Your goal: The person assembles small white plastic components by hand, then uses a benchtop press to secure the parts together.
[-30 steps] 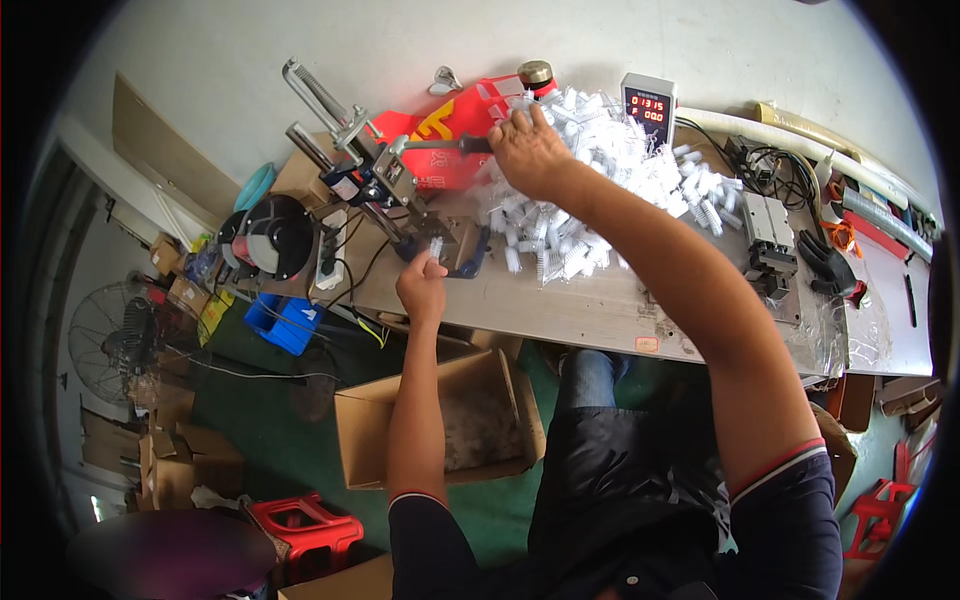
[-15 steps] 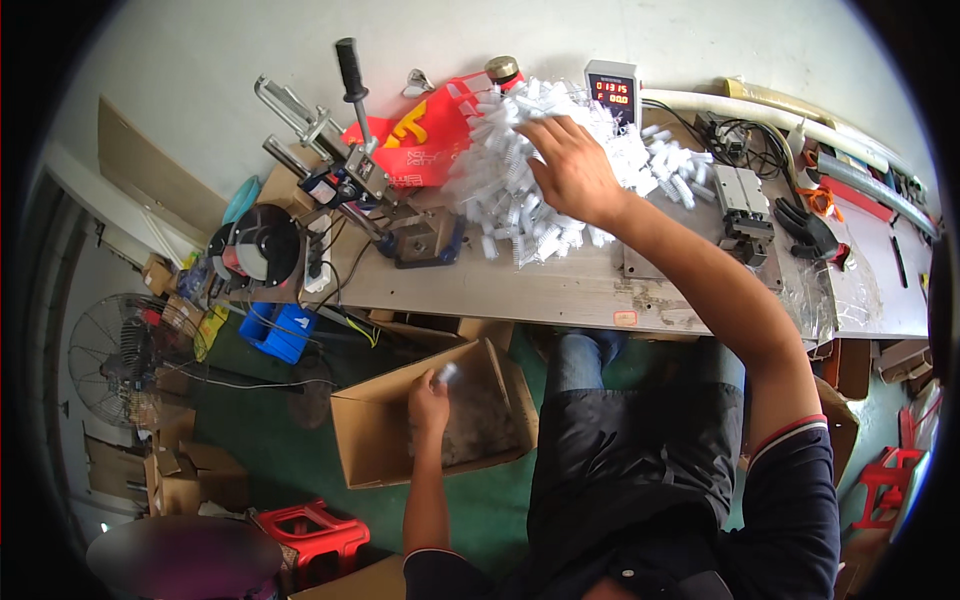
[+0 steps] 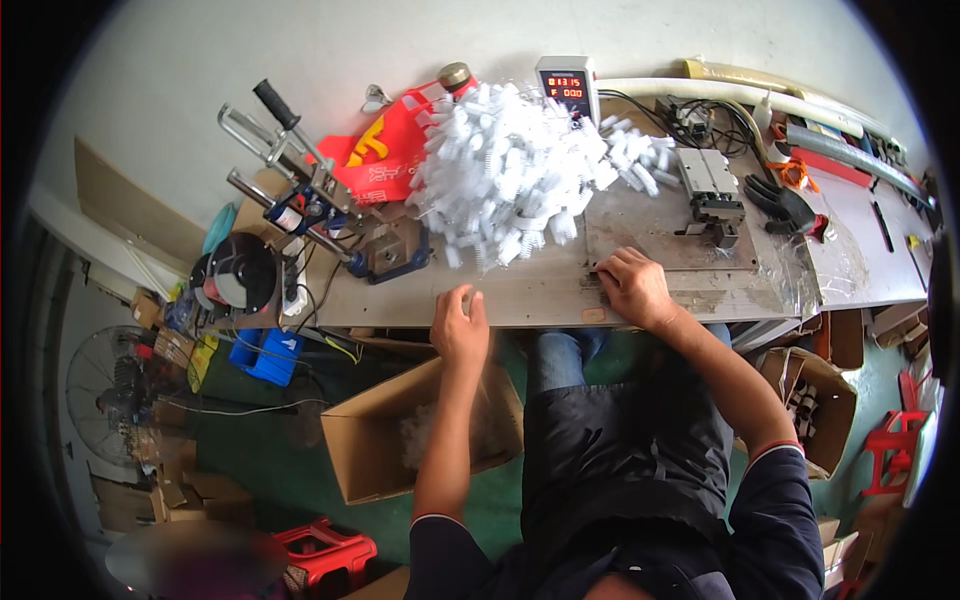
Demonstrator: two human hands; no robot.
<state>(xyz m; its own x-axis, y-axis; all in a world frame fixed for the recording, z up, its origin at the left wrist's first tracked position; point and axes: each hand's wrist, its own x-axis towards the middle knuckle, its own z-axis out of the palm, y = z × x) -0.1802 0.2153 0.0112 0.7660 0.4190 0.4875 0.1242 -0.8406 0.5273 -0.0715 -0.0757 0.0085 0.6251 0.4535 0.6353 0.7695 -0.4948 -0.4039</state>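
A big heap of clear-white ribbed plastic tube pieces (image 3: 510, 170) covers the middle of the workbench (image 3: 520, 305). My left hand (image 3: 460, 325) is at the bench's front edge, below the heap, its fingers loosely bent and apart with nothing visible in them. On the front of the bench, right of the heap, my right hand (image 3: 637, 287) rests with curled fingers pressed together. A tiny dark spot shows at its fingertips; what it is I cannot make out. Under my left forearm stands an open cardboard box (image 3: 365, 440) with some whitish pieces inside.
A lever press (image 3: 310, 190) stands left of the heap beside a red bag (image 3: 400, 150). Behind is a counter with a red display (image 3: 568, 85). To the right sit a metal fixture (image 3: 710, 190) and black-handled pliers (image 3: 785, 208). A red stool (image 3: 325, 555) is low at left.
My left hand rose out of the cardboard box to the bench edge; the clear piece it held is gone from it. My right hand came off the heap down to the bench front.
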